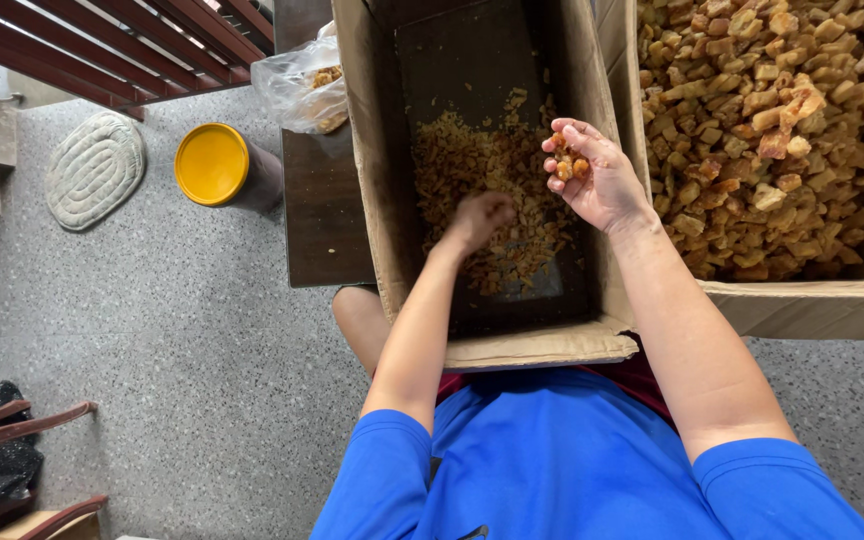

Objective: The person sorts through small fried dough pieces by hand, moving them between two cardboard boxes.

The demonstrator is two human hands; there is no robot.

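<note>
Blue short sleeves (552, 470) fill the near edge of the view, and both bare forearms reach forward from them into an open brown cardboard box (537, 345) resting across the person's lap. Left hand (480, 218) dips down among the small pale crumbly fragments (477, 165) strewn over the box's dark bottom; its fingers look curled in, though blur hides whether they grip anything. Right hand (597, 170) is raised, palm up, fingers cupped around a few amber-brown lumps (567, 160). Judging by the piles, the work is early: fragments cover only part of the box floor, while the larger cardboard box (812, 300) beyond, to the right, remains heaped with golden-brown chunks (762, 120).
</note>
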